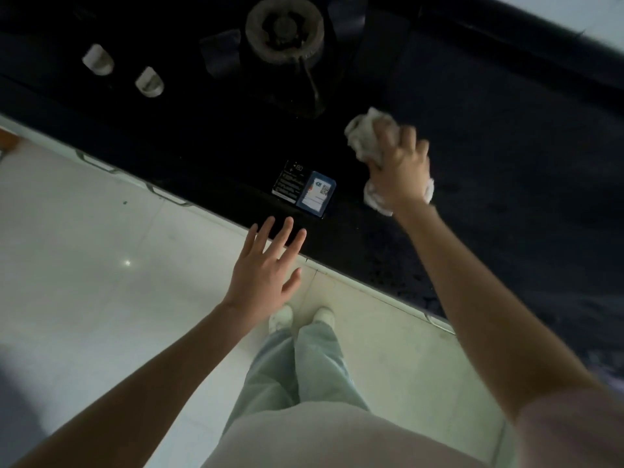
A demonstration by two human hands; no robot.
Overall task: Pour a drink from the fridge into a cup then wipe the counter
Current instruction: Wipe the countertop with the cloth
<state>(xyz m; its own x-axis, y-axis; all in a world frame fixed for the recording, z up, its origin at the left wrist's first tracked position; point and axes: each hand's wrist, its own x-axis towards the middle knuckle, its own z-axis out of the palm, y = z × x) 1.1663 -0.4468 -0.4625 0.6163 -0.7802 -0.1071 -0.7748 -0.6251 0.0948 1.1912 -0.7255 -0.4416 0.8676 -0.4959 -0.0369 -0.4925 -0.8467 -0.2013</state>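
Observation:
My right hand [400, 170] grips a crumpled white cloth [363, 133] and holds it against the dark counter [506, 163], right of the stove. Cloth bulges out above my fingers and below my wrist. My left hand [266, 268] hovers with fingers straight and spread at the counter's front edge, holding nothing. No cup or drink is in view.
A black glass hob [209, 136] fills the counter's left part, with a round burner [283, 28], two white knobs [98, 59] and a label sticker [304, 187]. Pale floor tiles [84, 248] and my own legs and shoes lie below.

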